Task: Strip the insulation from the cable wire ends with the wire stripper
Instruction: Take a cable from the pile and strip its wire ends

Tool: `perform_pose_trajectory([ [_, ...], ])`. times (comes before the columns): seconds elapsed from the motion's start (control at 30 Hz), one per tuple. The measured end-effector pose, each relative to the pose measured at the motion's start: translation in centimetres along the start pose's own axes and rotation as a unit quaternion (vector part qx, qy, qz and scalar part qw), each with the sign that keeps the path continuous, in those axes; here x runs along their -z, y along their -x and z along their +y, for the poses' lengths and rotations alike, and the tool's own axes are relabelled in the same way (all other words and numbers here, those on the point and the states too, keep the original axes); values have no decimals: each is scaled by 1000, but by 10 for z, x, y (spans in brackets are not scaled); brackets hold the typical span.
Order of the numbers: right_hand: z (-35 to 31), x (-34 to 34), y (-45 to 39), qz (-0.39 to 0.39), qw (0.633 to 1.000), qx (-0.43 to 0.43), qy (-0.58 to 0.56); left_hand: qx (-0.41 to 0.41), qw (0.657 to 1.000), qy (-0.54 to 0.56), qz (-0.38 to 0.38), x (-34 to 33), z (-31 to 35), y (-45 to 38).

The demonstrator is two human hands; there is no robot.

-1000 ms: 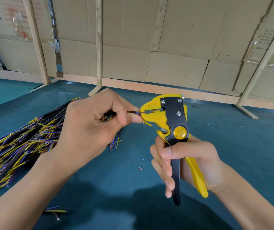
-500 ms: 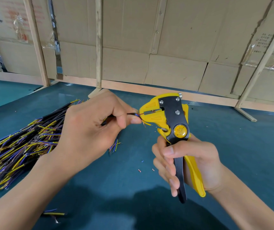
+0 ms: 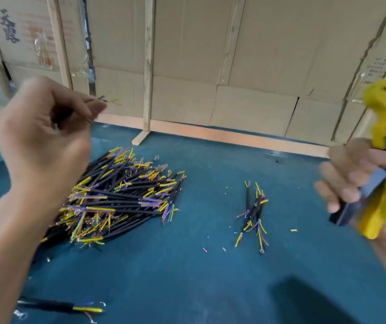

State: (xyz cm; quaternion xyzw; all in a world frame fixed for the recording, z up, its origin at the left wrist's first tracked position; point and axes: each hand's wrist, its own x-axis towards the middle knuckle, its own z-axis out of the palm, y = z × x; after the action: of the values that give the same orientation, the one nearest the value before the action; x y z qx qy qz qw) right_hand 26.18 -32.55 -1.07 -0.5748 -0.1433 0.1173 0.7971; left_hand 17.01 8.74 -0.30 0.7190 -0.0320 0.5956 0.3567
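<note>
The cable (image 3: 104, 101) is sitting pinched between the thumb and fingers of the left hand (image 3: 40, 134), raised above the left side of the bench (image 3: 187, 277), its short yellow and purple wire ends poking out to the right of the fingertips. The wire stripper (image 3: 384, 160), yellow with a dark handle, is standing upright at the right edge of the view, well apart from the cable; the right hand (image 3: 353, 176) is curling its fingers round the handles, though motion blur is hiding how far they are squeezed. Below the left hand a large pile of black cables (image 3: 121, 197) is lying toward the bench's left edge, coloured ends fanning out. A smaller bundle (image 3: 254, 213) is resting near the bench's middle, with tiny insulation scraps (image 3: 293, 230) scattered around it. One loose cable (image 3: 58, 307) is lying by the near left corner. The bench is wearing a dark teal covering. Along its far edge flattened cardboard panels (image 3: 257, 54) and thin wooden battens (image 3: 148, 66) are forming a wall.
</note>
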Motion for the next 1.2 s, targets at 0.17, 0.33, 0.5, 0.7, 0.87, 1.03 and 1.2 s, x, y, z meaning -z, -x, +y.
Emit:
perform_pose_trajectory([
  [0.17,-15,-33,7,-59,994,95,0,-130,989,-4,-65,-36,38,23],
  [0.33,27,-82,18,-197,980,31,-1,-175,977,-25,-117,-38,39,42],
  [0.5,56,-111,27,-255,965,-42,42,-154,982,-6,-111,-39,44,49],
  [0.7,71,-131,35,-261,963,-62,13,-171,981,-13,-96,-41,46,54],
  [0.87,73,-132,33,-263,963,-66,-14,-176,980,-7,-89,-43,48,56],
  [1.03,75,-132,34,-271,960,-69,-22,-167,981,-1,-100,-44,51,60],
  [1.2,73,-132,35,-276,958,-69,-34,-170,981,0,-98,-44,54,61],
])
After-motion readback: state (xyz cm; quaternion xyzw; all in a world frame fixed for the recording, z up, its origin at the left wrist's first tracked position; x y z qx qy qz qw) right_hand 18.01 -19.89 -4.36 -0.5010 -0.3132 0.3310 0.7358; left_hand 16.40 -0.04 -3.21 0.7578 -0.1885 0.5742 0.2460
